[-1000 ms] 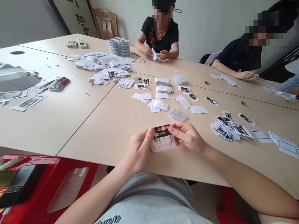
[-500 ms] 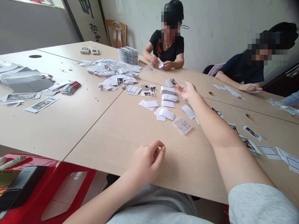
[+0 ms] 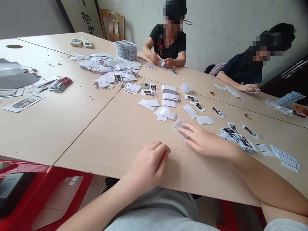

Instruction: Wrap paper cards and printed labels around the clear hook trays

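Note:
My right hand [image 3: 202, 139] reaches over the wooden table [image 3: 115, 128], its fingers spread and lying on a small clear plastic case [image 3: 180, 129]. Near the table's front edge rests my left hand [image 3: 151, 162], its fingers curled together; whatever may be inside them is hidden. Beyond the case lie folded white papers [image 3: 168, 113] and neat stacks of white slips [image 3: 170, 96]. A second clear case [image 3: 187, 88] sits farther back. Small printed picture cards [image 3: 240, 138] are scattered to the right of my right hand.
A large heap of paper cards [image 3: 108, 65] spreads over the back left, beside stacked clear cases [image 3: 125, 50]. Two people sit across the table, handling small papers. A red stool [image 3: 62, 189] holding a black object [image 3: 14, 192] stands at the lower left.
My right hand has come back from the far side of the table onto the near case. The view has shifted slightly. My left hand keeps its curled pose.

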Available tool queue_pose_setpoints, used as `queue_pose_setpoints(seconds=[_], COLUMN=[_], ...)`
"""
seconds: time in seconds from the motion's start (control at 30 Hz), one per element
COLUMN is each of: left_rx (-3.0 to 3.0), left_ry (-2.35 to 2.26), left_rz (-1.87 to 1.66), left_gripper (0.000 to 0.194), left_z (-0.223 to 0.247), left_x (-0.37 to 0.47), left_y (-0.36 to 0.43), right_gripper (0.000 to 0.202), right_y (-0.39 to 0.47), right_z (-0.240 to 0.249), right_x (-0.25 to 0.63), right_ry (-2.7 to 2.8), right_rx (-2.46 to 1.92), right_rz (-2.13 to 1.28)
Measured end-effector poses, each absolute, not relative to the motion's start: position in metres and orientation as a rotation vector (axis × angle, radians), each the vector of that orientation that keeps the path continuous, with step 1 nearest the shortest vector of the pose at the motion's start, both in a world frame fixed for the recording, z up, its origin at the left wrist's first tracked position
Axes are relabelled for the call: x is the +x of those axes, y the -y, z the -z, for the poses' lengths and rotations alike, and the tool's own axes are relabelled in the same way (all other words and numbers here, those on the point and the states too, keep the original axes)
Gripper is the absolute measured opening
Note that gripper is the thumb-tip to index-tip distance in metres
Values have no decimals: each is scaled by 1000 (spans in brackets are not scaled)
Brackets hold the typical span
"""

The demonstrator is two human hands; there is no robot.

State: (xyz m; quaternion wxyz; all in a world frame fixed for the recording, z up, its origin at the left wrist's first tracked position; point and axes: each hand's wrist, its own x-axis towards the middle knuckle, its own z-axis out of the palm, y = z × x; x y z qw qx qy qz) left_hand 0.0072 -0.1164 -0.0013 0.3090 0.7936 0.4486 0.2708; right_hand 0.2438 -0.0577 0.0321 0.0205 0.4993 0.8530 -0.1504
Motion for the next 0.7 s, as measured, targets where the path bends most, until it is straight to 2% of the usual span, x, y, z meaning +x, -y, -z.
queue_pose_setpoints(seconds=[0.1,0.27,0.3,0.37,0.47,0.57,0.7], left_rx=[2231,2427,2445,2465,2477,2479,2507], left_ry=[-1101,-1086,-1107,-1137,-1137,-1096,-1030], left_rz=[-755,-606,-585,-569,-598,-618,-570], left_gripper=[24,26,26,23,18,19,32], left_z=[3,7,8,10,12,14,15], left_x=[7,10,11,12,12,10,8], left_y=[116,115,115,114,113,111,109], right_gripper=[54,60,56,49,50,50,38], right_y=[92,86,73,36,-24,-58,-50], right_z=[-30,-41,-45,-52,-58,-57,-48], right_x=[237,231,237,263,331,407,468], right_ry=[-2730,-2867,-2896,-2930,-2478,-2042,-1805], right_rx=[1327,1262,1398,1850,2408,2769,2813], right_rz=[443,802,814,563,306,304,535])
